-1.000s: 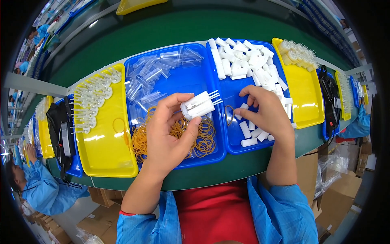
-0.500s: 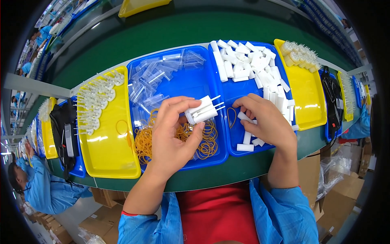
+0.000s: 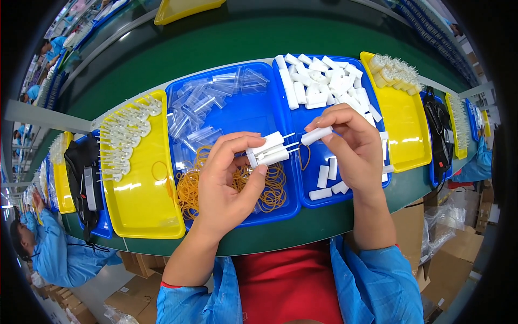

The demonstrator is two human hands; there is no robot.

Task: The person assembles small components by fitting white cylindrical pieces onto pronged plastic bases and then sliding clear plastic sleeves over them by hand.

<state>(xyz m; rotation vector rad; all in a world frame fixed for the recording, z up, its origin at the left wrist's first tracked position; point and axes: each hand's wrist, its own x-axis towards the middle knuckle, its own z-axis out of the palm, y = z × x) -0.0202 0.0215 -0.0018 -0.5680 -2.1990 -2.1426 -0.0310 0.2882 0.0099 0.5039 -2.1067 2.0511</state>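
My left hand (image 3: 229, 181) is closed round a white part with thin prongs (image 3: 270, 149), its prongs pointing right. White sleeve-like pieces sit along some of the prongs. Between thumb and fingers of my right hand (image 3: 350, 146) is a white foam tube (image 3: 317, 135), held just right of the prong tips and apart from them. Below my left hand lie orange rubber bands (image 3: 190, 190) in a blue tray (image 3: 245, 116), with clear plastic tubes (image 3: 197, 102) behind them. More white tubes (image 3: 318, 81) fill much of the right blue tray (image 3: 295, 121).
A yellow tray (image 3: 143, 208) at left holds rows of white pronged parts (image 3: 127, 135). Another yellow tray (image 3: 404, 137) at right has similar cream parts (image 3: 394, 73). Black pouches (image 3: 83, 178) lie farther out. A person in blue (image 3: 59, 248) works at the left.
My right hand has lifted a white tube from the right tray and brought it up and left toward the prongs. My left hand has kept its hold, almost still.
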